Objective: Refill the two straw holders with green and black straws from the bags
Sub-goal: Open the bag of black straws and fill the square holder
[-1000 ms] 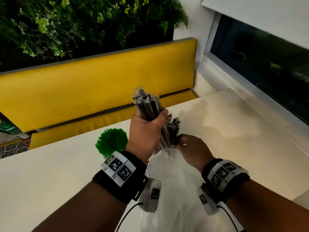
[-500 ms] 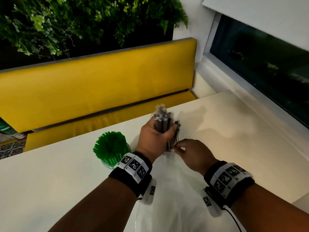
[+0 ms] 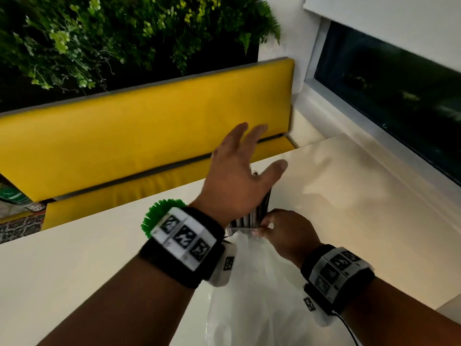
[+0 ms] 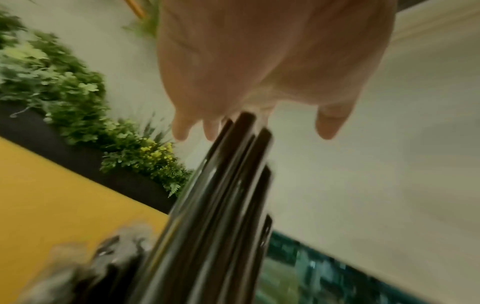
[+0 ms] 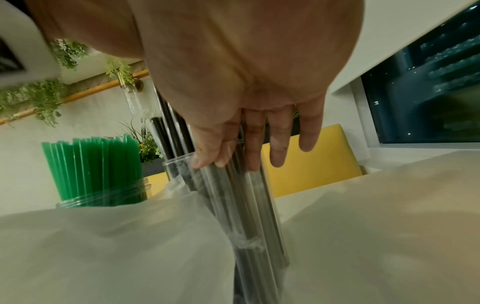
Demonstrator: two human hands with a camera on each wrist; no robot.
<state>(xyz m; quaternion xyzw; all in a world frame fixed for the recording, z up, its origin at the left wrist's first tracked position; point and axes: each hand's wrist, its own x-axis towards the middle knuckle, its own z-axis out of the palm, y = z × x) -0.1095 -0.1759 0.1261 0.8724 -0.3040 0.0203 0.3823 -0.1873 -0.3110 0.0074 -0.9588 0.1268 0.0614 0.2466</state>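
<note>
My left hand (image 3: 259,156) hovers open with fingers spread just above a bunch of black straws (image 3: 249,217); the left wrist view shows them (image 4: 228,205) blurred under the straight fingers. These straws stand in a clear holder (image 5: 179,170), hidden by my hand in the head view. My right hand (image 3: 262,227) pinches the mouth of the white plastic bag (image 3: 249,295) between thumb and forefinger, with more wrapped black straws (image 5: 249,205) sticking out of it. Green straws (image 3: 159,213) fill the other clear holder (image 5: 103,201) to the left.
The pale table (image 3: 349,196) stretches bare to the right, up to a window sill and dark window (image 3: 386,78). A yellow bench (image 3: 149,133) runs behind the table's far edge, with green plants (image 3: 99,33) above it.
My left hand lowered the bunch of black straws toward the table, then let go of them and lifted with its fingers spread. My right hand stayed at the bag's mouth.
</note>
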